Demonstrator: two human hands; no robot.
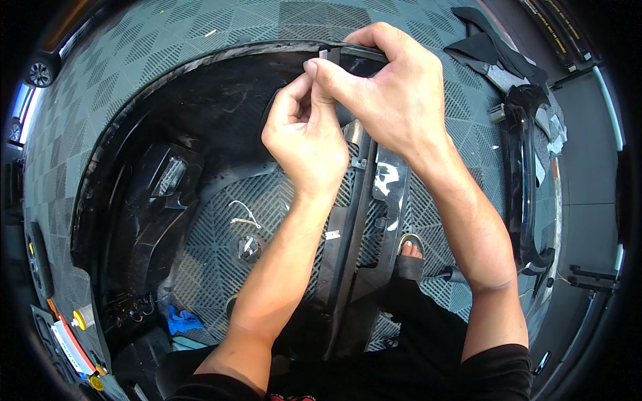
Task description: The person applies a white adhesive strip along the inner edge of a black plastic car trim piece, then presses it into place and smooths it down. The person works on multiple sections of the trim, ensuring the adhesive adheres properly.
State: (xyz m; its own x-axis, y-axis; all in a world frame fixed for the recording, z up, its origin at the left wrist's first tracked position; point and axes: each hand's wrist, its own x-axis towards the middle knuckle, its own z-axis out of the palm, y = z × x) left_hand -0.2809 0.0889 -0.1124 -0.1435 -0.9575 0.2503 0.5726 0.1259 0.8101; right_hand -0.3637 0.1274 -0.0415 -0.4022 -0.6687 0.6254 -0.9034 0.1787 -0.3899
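A large black car bumper (221, 93), its inner side toward me, curves across the floor in front of me. At its far rim stands a small dark tab (333, 59) with a pale strip on one side. My right hand (401, 93) grips that rim, fingers over the outer side and thumb on the inner side by the tab. My left hand (307, 130) is closed just below, fingertips pinched together by my right thumb. What is between the left fingertips, if anything, is hidden.
A black beam (351, 227) runs lengthwise beside my left forearm. A blue cloth (182, 321), a pale cord (246, 214) and a clear round container (249, 248) lie low near the bumper. Another black car part (525, 180) lies at right, on grey tiled flooring (294, 20).
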